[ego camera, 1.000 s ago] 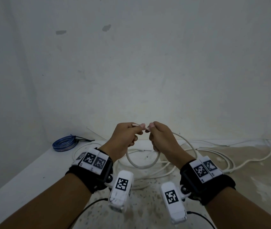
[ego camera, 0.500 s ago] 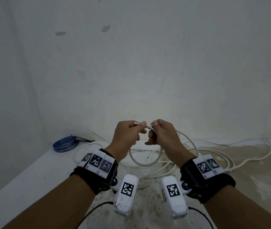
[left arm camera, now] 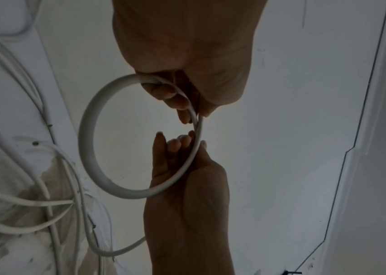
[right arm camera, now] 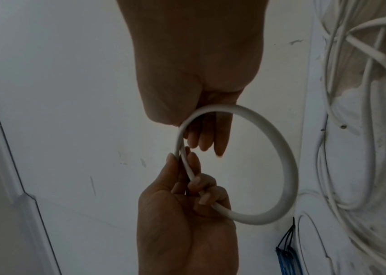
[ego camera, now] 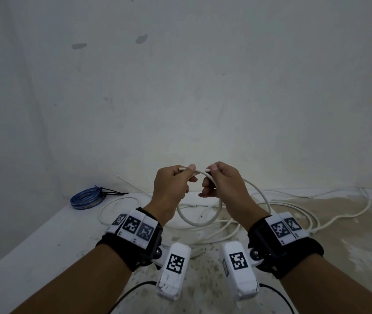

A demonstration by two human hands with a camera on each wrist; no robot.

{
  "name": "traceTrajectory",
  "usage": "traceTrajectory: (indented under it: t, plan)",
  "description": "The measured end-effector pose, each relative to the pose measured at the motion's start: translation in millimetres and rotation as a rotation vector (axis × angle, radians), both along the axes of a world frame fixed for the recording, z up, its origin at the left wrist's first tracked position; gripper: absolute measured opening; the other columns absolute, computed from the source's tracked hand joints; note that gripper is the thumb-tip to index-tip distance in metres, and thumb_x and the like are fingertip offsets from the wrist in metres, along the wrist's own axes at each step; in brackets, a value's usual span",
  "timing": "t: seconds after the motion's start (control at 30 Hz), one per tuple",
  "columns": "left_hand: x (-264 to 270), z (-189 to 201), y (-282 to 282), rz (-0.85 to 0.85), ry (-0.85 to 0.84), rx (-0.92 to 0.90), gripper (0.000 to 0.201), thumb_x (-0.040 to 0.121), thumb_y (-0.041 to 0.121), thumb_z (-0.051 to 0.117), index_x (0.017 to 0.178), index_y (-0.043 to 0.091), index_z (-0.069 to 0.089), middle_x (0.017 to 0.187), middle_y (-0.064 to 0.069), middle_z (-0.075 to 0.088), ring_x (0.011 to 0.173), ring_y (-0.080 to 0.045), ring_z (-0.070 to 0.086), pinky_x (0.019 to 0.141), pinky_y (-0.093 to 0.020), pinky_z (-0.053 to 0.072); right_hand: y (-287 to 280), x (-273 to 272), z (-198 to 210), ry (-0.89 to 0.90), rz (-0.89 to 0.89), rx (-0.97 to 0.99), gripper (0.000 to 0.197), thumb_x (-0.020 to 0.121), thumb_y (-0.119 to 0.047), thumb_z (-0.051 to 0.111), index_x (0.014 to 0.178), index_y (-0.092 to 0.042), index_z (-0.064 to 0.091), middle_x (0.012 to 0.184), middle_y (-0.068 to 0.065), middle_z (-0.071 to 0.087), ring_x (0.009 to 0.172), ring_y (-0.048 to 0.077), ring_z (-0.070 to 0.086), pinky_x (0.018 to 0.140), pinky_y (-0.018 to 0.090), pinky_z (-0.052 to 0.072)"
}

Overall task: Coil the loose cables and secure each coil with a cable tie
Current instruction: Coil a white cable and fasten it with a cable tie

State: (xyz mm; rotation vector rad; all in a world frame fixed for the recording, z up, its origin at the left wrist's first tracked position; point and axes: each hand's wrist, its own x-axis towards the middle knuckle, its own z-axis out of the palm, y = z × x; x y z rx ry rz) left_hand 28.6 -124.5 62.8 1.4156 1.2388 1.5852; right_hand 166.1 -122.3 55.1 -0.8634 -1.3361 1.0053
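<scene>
Both hands are being held raised above the worktop (ego camera: 44, 241), close together in front of the wall (ego camera: 180, 87). The left hand (ego camera: 171, 189) is pinching the free end of the white cable (ego camera: 199, 222) between thumb and forefinger, with the remaining fingers curling around the cable lower down. The right hand (ego camera: 223, 184) is pinching the same cable just beside the left thumb, its lower fingers hanging loosely. Between the two hands the cable is forming one round loop, hanging below them clear of the worktop. The rest of the cable is trailing down to the right and lying in loose tangled runs across the worktop. A blue cable coil (ego camera: 86, 198), bound with black ties (ego camera: 112, 191), is lying at the far left, well apart from the hands.
</scene>
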Motion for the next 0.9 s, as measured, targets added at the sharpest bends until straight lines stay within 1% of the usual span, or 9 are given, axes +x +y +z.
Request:
traceTrajectory:
  t: [0.17,0.27,0.4,0.47,0.53,0.6,0.7,0.8,0.9]
  plan:
    - [0.6,-2.0,1.4,0.018,-0.004,0.017,0.024,0.092,0.031,0.065,0.077,0.015,0.075,0.070,0.000,0.071,0.053,-0.013,0.050,0.052,-0.026,0.040,1.2,1.0,-1.7,0.032,-0.010,-0.017,0.032,0.107,-0.018,0.038,0.091,-0.001,0.060,0.064,0.010,0.061,0.052,0.020,0.057,0.065,0.044,0.061]
    - [-0.5,-4.4,3.0,0.069,0.053,0.063,0.024,0.092,0.031,0.065,0.074,0.018,0.075,0.065,0.004,0.068,0.057,-0.009,0.052,0.061,-0.028,0.041,-1.7,2.0,0.5,-0.074,-0.032,-0.060,0.028,0.105,-0.027,0.041,0.097,-0.008,0.060,0.067,0.013,0.069,0.054,0.027,0.063,0.063,0.043,0.061]
    - [-6.3,-6.1,4.3,0.094,0.165,0.146,0.025,0.092,0.033,0.064,0.074,0.020,0.075,0.066,0.004,0.068,0.068,-0.012,0.060,0.068,-0.027,0.047,-4.4,9.5,6.8,-0.656,-0.612,0.190,0.032,0.098,-0.050,0.045,0.096,-0.022,0.060,0.063,-0.004,0.064,0.065,0.023,0.065,0.065,0.034,0.051]
    - [-7.2,-5.3,3.9,0.089,0.212,0.181,0.025,0.093,0.033,0.064,0.072,0.024,0.073,0.065,0.005,0.068,0.069,-0.011,0.062,0.067,-0.024,0.046,-8.7,11.5,15.0,-0.796,-0.761,0.365,0.036,0.095,-0.056,0.047,0.096,-0.023,0.062,0.067,-0.006,0.058,0.073,0.021,0.060,0.064,0.030,0.040]
    - [-6.0,-3.9,3.6,0.065,0.240,0.207,0.024,0.092,0.033,0.065,0.074,0.021,0.073,0.065,0.005,0.068,0.069,-0.012,0.063,0.066,-0.025,0.047,-5.1,10.0,22.7,-0.958,-0.656,0.400,0.042,0.092,-0.063,0.046,0.099,-0.028,0.068,0.086,-0.007,0.061,0.093,0.017,0.055,0.074,0.032,0.042]
    - [-5.2,-3.2,3.7,0.039,0.242,0.228,0.025,0.092,0.032,0.065,0.075,0.015,0.073,0.065,0.005,0.067,0.064,-0.008,0.061,0.063,-0.024,0.046,1.4,9.3,28.6,-1.009,-0.339,0.274,0.049,0.094,-0.063,0.042,0.100,-0.026,0.073,0.099,-0.004,0.067,0.102,0.017,0.058,0.088,0.038,0.047]
    - [-7.3,-3.3,3.0,0.000,0.195,0.245,0.026,0.094,0.025,0.062,0.077,0.008,0.072,0.065,0.001,0.065,0.059,-0.002,0.056,0.062,-0.020,0.043,3.2,12.5,32.3,-0.628,0.152,0.019,0.049,0.101,-0.046,0.047,0.097,-0.004,0.072,0.084,0.008,0.075,0.081,0.022,0.073,0.081,0.033,0.057]
    - [-9.5,-2.9,0.2,-0.055,0.155,0.249,0.027,0.095,0.020,0.062,0.078,0.000,0.070,0.062,0.002,0.061,0.052,-0.001,0.051,0.056,-0.013,0.039,1.2,19.2,30.4,-0.479,0.271,-0.074,0.044,0.099,-0.039,0.054,0.099,0.002,0.070,0.081,0.011,0.075,0.074,0.022,0.071,0.081,0.033,0.059]
    - [-9.2,-1.9,-0.6,-0.088,0.157,0.225,0.028,0.095,0.017,0.061,0.078,-0.004,0.069,0.061,0.001,0.059,0.049,-0.001,0.048,0.052,-0.012,0.036,1.0,20.5,28.5,-0.362,0.298,-0.170,0.035,0.096,-0.034,0.061,0.093,0.000,0.070,0.072,0.008,0.070,0.065,0.019,0.066,0.071,0.030,0.057]
